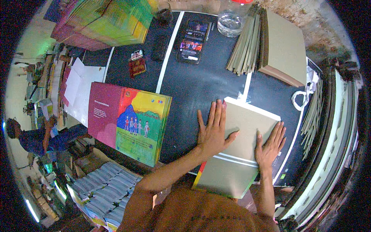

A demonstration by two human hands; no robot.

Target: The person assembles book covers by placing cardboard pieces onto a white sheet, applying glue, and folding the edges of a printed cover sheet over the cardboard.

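Observation:
A grey cardboard board (pixel 251 125) lies on the black table in front of me, with a white strip along its far edge. Nearer to me lies a second grey board (pixel 228 176), parted from the first by thin white lines; red, yellow and green show at its rim. My left hand (pixel 214 131) rests flat over the left edge of the far board, fingers spread and pointing away from me, thumb on the board. Along that board's right edge lies my right hand (pixel 269 147), its fingers stretched out. Neither hand holds anything.
Left of my arm is a stack of printed covers (pixel 143 127), maroon and multicoloured. Farther back are a tall cover stack (pixel 104 23), a phone (pixel 193 41), a clear red-lidded jar (pixel 231 19), board strips (pixel 245 46) and a grey board stack (pixel 284 46). A person (pixel 38 139) sits far left.

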